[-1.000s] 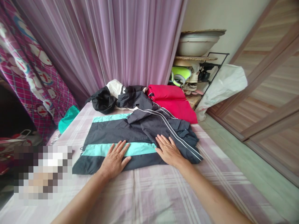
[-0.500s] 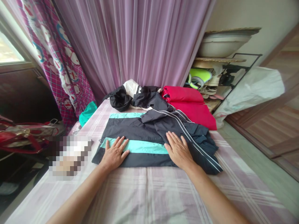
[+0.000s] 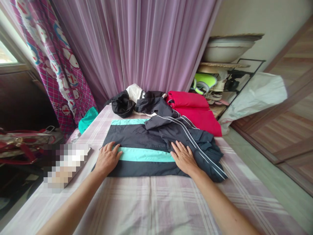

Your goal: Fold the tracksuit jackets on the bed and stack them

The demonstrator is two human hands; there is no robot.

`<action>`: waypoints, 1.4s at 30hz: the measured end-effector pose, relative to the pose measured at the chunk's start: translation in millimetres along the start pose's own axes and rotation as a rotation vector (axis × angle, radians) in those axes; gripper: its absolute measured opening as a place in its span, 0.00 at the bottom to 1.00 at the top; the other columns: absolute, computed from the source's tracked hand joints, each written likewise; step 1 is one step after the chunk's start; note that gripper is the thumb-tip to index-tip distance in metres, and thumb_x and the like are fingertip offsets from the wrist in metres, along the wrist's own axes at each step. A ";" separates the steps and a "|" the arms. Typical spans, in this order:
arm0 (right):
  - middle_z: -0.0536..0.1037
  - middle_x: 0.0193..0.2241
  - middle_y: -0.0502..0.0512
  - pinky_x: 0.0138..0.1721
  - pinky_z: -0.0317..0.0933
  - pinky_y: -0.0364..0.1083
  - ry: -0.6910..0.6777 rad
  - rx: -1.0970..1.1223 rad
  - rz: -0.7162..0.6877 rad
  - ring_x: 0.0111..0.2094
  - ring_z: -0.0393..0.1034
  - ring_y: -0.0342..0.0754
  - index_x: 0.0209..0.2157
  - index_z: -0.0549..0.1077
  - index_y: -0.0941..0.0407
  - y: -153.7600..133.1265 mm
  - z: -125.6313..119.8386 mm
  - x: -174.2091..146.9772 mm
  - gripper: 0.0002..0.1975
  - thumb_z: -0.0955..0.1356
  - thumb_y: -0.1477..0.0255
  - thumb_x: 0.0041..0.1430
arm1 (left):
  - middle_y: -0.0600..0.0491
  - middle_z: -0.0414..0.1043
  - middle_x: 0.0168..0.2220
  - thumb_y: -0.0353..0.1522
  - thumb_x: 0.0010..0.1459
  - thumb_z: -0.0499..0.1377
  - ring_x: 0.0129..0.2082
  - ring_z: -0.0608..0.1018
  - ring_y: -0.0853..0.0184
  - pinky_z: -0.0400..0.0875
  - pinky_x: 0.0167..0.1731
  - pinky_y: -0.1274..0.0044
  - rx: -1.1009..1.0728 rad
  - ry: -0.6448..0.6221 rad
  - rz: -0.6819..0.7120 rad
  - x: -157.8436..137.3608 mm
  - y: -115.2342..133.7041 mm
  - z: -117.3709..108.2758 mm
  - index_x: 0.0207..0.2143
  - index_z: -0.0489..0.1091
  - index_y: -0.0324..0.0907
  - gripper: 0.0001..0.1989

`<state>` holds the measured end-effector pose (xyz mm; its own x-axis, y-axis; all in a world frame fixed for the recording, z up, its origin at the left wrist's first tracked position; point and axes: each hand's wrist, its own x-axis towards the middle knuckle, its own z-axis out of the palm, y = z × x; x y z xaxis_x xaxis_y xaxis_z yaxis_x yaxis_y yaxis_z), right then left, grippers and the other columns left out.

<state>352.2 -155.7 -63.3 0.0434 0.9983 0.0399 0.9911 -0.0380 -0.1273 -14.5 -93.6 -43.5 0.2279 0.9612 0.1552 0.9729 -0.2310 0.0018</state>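
A dark jacket (image 3: 137, 135) with mint-green bands and white piping lies spread on the checked bed sheet (image 3: 146, 205). My left hand (image 3: 108, 158) rests flat on its left edge, at the end of the nearer mint band, fingers extended. Flat on the cloth further right is my right hand (image 3: 183, 157), fingers spread beside the white-piped part. Neither hand grips anything. The jacket's right side is bunched in loose folds.
Behind the jacket lie a black-and-white garment (image 3: 134, 94) and a folded red garment (image 3: 195, 111). A pixelated object (image 3: 67, 168) lies at left, near a teal bag (image 3: 88, 120). A shelf rack with a basin (image 3: 227, 49) stands back right, beside a white sack (image 3: 259, 94).
My left hand has slid left along the mint band to the jacket's edge. The right hand stays at nearly the same spot on the cloth. The view has shifted slightly.
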 end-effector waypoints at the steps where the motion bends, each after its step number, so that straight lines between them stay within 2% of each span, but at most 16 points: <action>1: 0.54 0.69 0.58 0.66 0.42 0.63 -0.005 -0.008 0.009 0.69 0.47 0.54 0.67 0.59 0.50 -1.0 -0.6 0.5 0.28 0.54 0.59 0.70 | 0.43 0.65 0.62 0.41 0.65 0.49 0.62 0.65 0.51 0.61 0.59 0.60 -0.003 0.016 0.005 -1.4 -4.0 2.9 0.58 0.69 0.45 0.23; 3: 0.54 0.69 0.57 0.66 0.42 0.64 -0.024 -0.017 0.026 0.69 0.46 0.55 0.66 0.61 0.50 -0.8 -2.5 2.1 0.27 0.54 0.59 0.69 | 0.43 0.65 0.62 0.41 0.65 0.49 0.64 0.63 0.51 0.60 0.59 0.61 -0.019 0.031 0.023 -5.6 -10.8 8.0 0.59 0.67 0.45 0.24; 6: 0.54 0.69 0.57 0.66 0.42 0.65 -0.059 0.000 0.037 0.69 0.46 0.54 0.66 0.61 0.50 4.2 -6.3 4.5 0.27 0.53 0.59 0.70 | 0.40 0.69 0.57 0.40 0.65 0.47 0.59 0.68 0.52 0.63 0.57 0.63 -0.014 0.022 0.043 -9.9 -16.5 6.0 0.57 0.68 0.40 0.24; 10: 0.57 0.68 0.57 0.66 0.44 0.62 -0.040 0.023 0.001 0.68 0.49 0.52 0.65 0.62 0.51 10.9 -10.4 3.5 0.27 0.51 0.62 0.70 | 0.41 0.74 0.47 0.42 0.65 0.47 0.48 0.75 0.52 0.67 0.49 0.64 0.072 -0.062 -0.027 -6.4 -19.5 -14.9 0.49 0.72 0.41 0.21; 14: 0.57 0.68 0.57 0.65 0.43 0.63 0.046 0.011 -0.069 0.68 0.49 0.53 0.65 0.62 0.49 10.3 -10.0 -0.8 0.26 0.53 0.62 0.70 | 0.45 0.77 0.44 0.41 0.64 0.49 0.48 0.76 0.54 0.64 0.49 0.65 0.150 -0.158 -0.025 -0.8 -20.2 -38.5 0.43 0.71 0.44 0.16; 17: 0.57 0.68 0.57 0.65 0.42 0.63 -0.002 -0.003 -0.064 0.68 0.49 0.54 0.64 0.64 0.48 8.0 -8.5 -2.1 0.25 0.55 0.61 0.70 | 0.44 0.78 0.42 0.39 0.64 0.50 0.48 0.77 0.52 0.64 0.47 0.62 0.212 -0.269 -0.054 2.1 -15.7 -52.3 0.41 0.72 0.43 0.14; 18: 0.58 0.68 0.58 0.65 0.42 0.63 -0.021 -0.005 -0.051 0.68 0.49 0.55 0.64 0.64 0.48 7.1 -8.4 -1.9 0.25 0.55 0.60 0.70 | 0.43 0.78 0.42 0.38 0.63 0.51 0.48 0.77 0.51 0.64 0.47 0.61 0.232 -0.282 -0.069 3.0 -12.4 -55.3 0.41 0.72 0.42 0.13; 20: 0.58 0.68 0.59 0.65 0.42 0.64 -0.033 0.002 -0.021 0.68 0.49 0.56 0.64 0.64 0.49 4.3 -9.2 -1.2 0.25 0.55 0.60 0.70 | 0.41 0.77 0.46 0.34 0.61 0.54 0.50 0.76 0.49 0.63 0.50 0.56 0.247 -0.219 -0.067 4.3 -2.2 -56.8 0.43 0.73 0.40 0.12; 22: 0.58 0.68 0.60 0.65 0.42 0.65 0.001 0.015 -0.023 0.68 0.49 0.56 0.65 0.63 0.50 -0.2 -10.8 -0.6 0.26 0.54 0.60 0.70 | 0.41 0.74 0.53 0.32 0.61 0.54 0.54 0.73 0.50 0.57 0.56 0.53 0.187 -0.083 0.024 3.8 13.1 -50.0 0.48 0.72 0.41 0.14; 24: 0.55 0.69 0.59 0.65 0.41 0.65 0.045 0.027 -0.096 0.69 0.47 0.55 0.66 0.60 0.49 -5.3 -11.6 -0.6 0.26 0.54 0.60 0.70 | 0.45 0.69 0.60 0.35 0.64 0.51 0.60 0.69 0.54 0.54 0.61 0.55 0.060 0.009 0.199 1.0 31.3 -34.2 0.56 0.69 0.45 0.19; 26: 0.54 0.69 0.57 0.66 0.40 0.64 0.036 0.032 -0.200 0.69 0.46 0.54 0.67 0.57 0.49 -8.5 -10.6 -0.9 0.27 0.54 0.60 0.70 | 0.48 0.64 0.64 0.42 0.67 0.49 0.64 0.64 0.56 0.55 0.62 0.59 -0.043 0.020 0.359 -3.5 47.6 -12.9 0.62 0.64 0.48 0.24; 28: 0.55 0.69 0.58 0.66 0.40 0.64 -0.010 0.032 -0.245 0.69 0.47 0.54 0.68 0.56 0.50 -7.7 -8.1 -1.1 0.28 0.54 0.59 0.70 | 0.49 0.61 0.66 0.47 0.67 0.46 0.66 0.62 0.56 0.56 0.63 0.60 -0.068 0.013 0.422 -7.9 57.3 7.6 0.66 0.59 0.50 0.28; 32: 0.57 0.68 0.58 0.66 0.42 0.64 -0.015 0.014 -0.201 0.69 0.48 0.54 0.68 0.55 0.50 4.7 -3.7 -2.0 0.28 0.55 0.59 0.70 | 0.51 0.59 0.67 0.48 0.67 0.43 0.67 0.61 0.56 0.54 0.64 0.58 -0.056 0.006 0.418 -11.3 57.0 28.6 0.67 0.55 0.53 0.29; 36: 0.58 0.68 0.58 0.66 0.42 0.62 0.031 0.009 -0.169 0.68 0.49 0.53 0.68 0.55 0.51 20.5 -3.2 -4.8 0.28 0.54 0.61 0.70 | 0.51 0.59 0.67 0.48 0.68 0.43 0.67 0.61 0.55 0.54 0.63 0.57 -0.055 0.012 0.421 -10.6 52.5 29.2 0.68 0.54 0.53 0.29; 39: 0.57 0.68 0.59 0.66 0.41 0.63 0.057 -0.016 -0.095 0.68 0.48 0.54 0.68 0.57 0.52 32.9 -4.6 -5.1 0.28 0.54 0.61 0.69 | 0.50 0.60 0.67 0.49 0.67 0.44 0.66 0.62 0.54 0.54 0.63 0.55 -0.052 0.033 0.408 -11.1 52.5 28.9 0.67 0.55 0.53 0.29; 42: 0.56 0.68 0.58 0.66 0.40 0.63 -0.006 -0.041 -0.050 0.68 0.48 0.54 0.67 0.59 0.52 41.2 -9.0 -2.6 0.28 0.55 0.60 0.69 | 0.50 0.60 0.67 0.49 0.67 0.44 0.66 0.62 0.54 0.54 0.63 0.55 -0.047 0.026 0.391 -11.8 52.5 29.8 0.67 0.55 0.53 0.29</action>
<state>394.1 -160.2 -59.8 -0.0067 0.9992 0.0392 0.9963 0.0100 -0.0849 35.0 -112.7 -74.7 0.5798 0.7951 0.1780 0.8097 -0.5865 -0.0175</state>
